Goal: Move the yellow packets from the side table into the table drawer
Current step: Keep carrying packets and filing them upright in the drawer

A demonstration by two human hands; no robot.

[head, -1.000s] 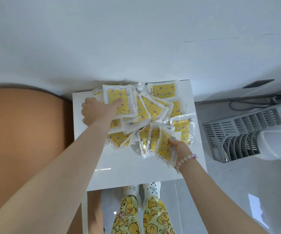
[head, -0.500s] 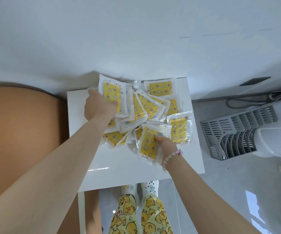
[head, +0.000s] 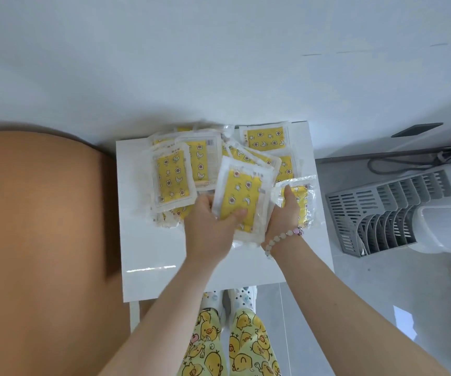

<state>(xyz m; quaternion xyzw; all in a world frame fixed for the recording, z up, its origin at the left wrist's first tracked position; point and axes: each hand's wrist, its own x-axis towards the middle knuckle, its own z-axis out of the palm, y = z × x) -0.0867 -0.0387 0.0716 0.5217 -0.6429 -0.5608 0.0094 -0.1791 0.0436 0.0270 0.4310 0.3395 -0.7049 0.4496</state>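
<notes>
Item: yellow packets, a loose overlapping heap in clear wrappers, covering the far half of a white bench, from its far-left part across to the far-right corner; the near half is bare. One packet lies apart at the far-right corner, another along the right edge.

Held lot: a stack of packets, lifted and tilted above the heap, near the middle of the bench.

Hands: left hand clasps the stack at its near end, thumb across the top face. Right hand, with a bead bracelet at the wrist, cups the stack's right side, fingers extended toward the right-edge packet; whether they touch that packet cannot be told.

Destination: the table drawer is not in view.

Step in hand, as judged: gathering a handful before carrying it off.

Handling notes:
- The wrappers look slick; squaring the stack's edges between both palms should stop it fanning out.
- Pressure from top and bottom, not the sides alone, guards against the middle packets sliding free.
- A modest handful carries more safely than a large one.
- The packets at the right edge may be knocked to the floor by a careless sweep.
</notes>
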